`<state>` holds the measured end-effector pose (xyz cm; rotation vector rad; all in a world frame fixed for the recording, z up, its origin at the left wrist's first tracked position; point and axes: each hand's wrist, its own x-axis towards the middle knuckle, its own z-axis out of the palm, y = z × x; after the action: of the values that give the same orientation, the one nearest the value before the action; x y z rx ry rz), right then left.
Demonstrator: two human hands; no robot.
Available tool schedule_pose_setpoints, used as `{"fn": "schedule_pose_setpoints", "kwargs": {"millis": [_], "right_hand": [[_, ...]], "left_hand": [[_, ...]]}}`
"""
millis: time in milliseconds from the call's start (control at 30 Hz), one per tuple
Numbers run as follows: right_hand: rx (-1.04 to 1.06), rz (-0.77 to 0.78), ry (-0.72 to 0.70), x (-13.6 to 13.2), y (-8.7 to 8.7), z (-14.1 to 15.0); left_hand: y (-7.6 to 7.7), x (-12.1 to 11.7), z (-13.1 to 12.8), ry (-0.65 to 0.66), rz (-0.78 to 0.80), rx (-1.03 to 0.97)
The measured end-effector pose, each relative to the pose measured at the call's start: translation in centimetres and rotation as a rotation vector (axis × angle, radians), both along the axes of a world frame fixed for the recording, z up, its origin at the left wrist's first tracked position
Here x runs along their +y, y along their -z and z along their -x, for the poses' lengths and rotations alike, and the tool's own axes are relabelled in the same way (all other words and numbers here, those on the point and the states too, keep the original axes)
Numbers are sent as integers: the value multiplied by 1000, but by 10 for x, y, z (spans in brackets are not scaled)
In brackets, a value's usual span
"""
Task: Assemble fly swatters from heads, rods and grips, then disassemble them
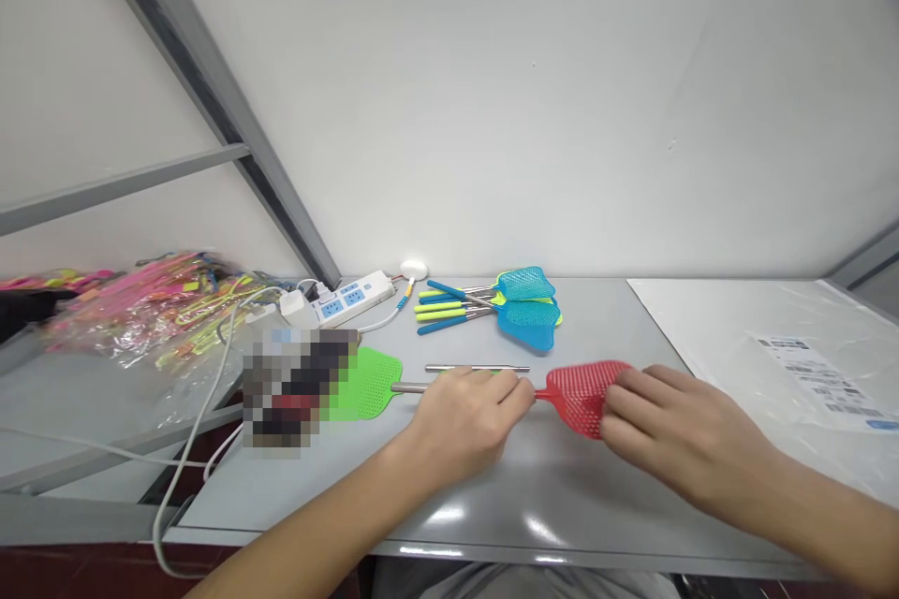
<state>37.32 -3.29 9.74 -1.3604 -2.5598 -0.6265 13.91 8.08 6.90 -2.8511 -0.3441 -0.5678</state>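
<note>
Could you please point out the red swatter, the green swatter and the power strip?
Red swatter [579,395], head view: mesh.
Green swatter [377,383], head view: mesh.
Power strip [357,298], head view: socket face.

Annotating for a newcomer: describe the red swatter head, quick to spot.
On the grey desk, look nearer than the swatter pile by the wall. There, right of the left hand, the right hand covers the end of a perforated swatter head. Its red sets it apart from the green head and blue heads nearby.

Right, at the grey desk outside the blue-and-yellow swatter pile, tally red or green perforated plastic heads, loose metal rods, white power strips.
Red perforated plastic head: 1
Green perforated plastic head: 1
Loose metal rod: 1
White power strip: 1
Total: 4
</note>
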Motion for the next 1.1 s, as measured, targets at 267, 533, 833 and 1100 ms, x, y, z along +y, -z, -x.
{"fn": "schedule_pose_setpoints", "kwargs": {"millis": [267,533,833,1100], "right_hand": [[-103,-368,-124,-4,13,-28],[379,251,296,2,-23,-20],[475,1064,294,32,-25,-10],[-15,-39,-49,-12,1,18]], "left_hand": [[2,-17,-14,-239,222,8],[-10,-15,-17,-224,59,77],[-7,-23,-23,138,-47,82],[-4,-20,-14,71,67,120]]}}
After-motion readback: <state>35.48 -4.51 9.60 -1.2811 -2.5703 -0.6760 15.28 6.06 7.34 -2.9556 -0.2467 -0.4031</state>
